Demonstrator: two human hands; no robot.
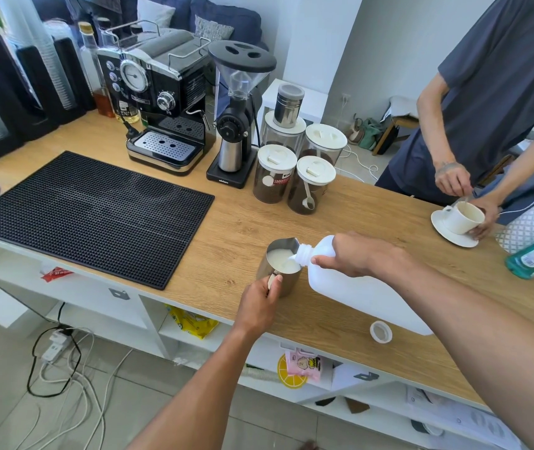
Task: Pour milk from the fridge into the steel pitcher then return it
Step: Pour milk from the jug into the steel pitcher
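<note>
Pour in progress. The steel pitcher (280, 267) stands upright on the wooden worktop (340, 209), near its front edge, just right of the black rubber bar mat (90, 216). White milk (280, 263) already shows inside, well up the wall.

Left hand (259, 302): fingers curled shut around the pitcher's handle on the near side, thumb on top. Judged purpose: to pin the pitcher so the stream and the nudging bottle neck don't tip or slide it.

Right hand (353, 254): closed over the shoulder of the white plastic milk jug (356, 287), fingers wrapped down its far side, thumb toward the neck. Gripping high near the neck gives fine control over tilt (the heavy end hangs toward the body of the wearer).

Jug orientation: long axis lies nearly flat, running from lower right to upper left. Its open threaded mouth (303, 254) points left and slightly down, sitting over the pitcher's right rim, touching or almost touching it; cannot tell which. The base of the jug is raised off the worktop, by the look of it.

The jug's cap (381, 331) lies on the worktop, inner side up, near the front edge and just beside the jug's base, kept within reach for recapping.

Remaining, as I judge it: level the jug, recap it, carry it to the fridge (not in view). Risk: overfilling.

Second person at the far right with a cup (463, 217) and saucer, well apart from the pour.
</note>
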